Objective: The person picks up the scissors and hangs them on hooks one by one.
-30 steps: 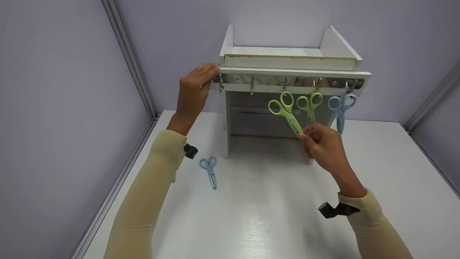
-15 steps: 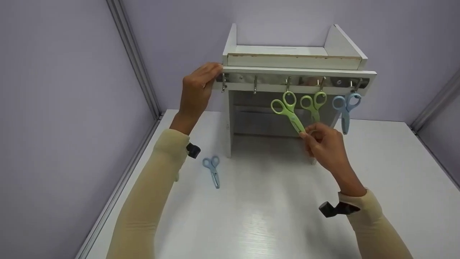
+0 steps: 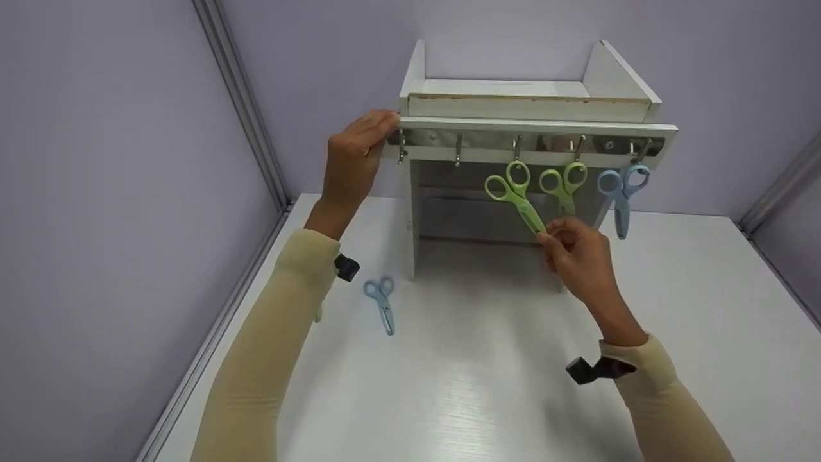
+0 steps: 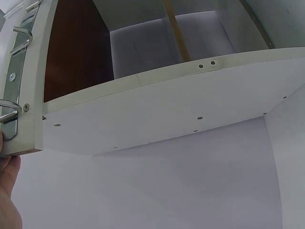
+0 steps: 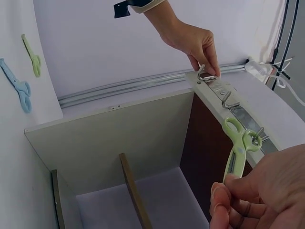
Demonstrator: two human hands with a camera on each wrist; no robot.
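The green scissors (image 3: pixel 515 196) hang by one finger loop from the third hook (image 3: pixel 517 146) of the metal rail, tilted so that the blades slant down toward the person, and the blade tip ends right in the pinch of the right hand (image 3: pixel 577 256), whose thumb and fingertips (image 5: pixel 224 186) are curled closed round it; the handles lie above and to the left of that pinch, the hook higher still. In the right wrist view the same green scissors (image 5: pixel 237 148) run straight up from the fingertips to the hook. Just to the right of the grip a second green pair (image 3: pixel 563 185) hangs from the next hook, with its blades partly hidden behind the hand, and farther right a blue pair (image 3: pixel 619 191) hangs from the last hook. The rail is fixed to the front edge of a white shelf unit (image 3: pixel 532 106) standing on the white table (image 3: pixel 487 385). Well away to the left of the grip, the left hand (image 3: pixel 353 160) holds the left end of the shelf's front edge, fingers curled over its corner beside the first hook (image 3: pixel 401 146). Below that hand, another blue pair of scissors (image 3: pixel 381 300) lies flat on the table, apart from both hands.
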